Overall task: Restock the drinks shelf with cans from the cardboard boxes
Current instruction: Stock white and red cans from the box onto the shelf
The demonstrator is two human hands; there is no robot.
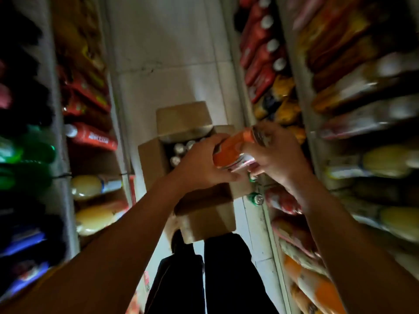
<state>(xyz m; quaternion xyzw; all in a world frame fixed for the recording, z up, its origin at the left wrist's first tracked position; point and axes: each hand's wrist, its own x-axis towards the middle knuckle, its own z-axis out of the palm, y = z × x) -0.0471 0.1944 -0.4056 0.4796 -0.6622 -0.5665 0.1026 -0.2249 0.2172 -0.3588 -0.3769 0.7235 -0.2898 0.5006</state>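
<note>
presently one orange can (234, 150) is held above the open cardboard box (152, 155), gripped by both hands: left hand (199, 166) fingers wrapped on its lower end, right hand (275, 155) fingers clamped on its upper part. at least four silver can tops (179, 148) show inside; the rest are hidden. the box stands on the aisle floor (167, 64) between two stocked shelves.
</note>
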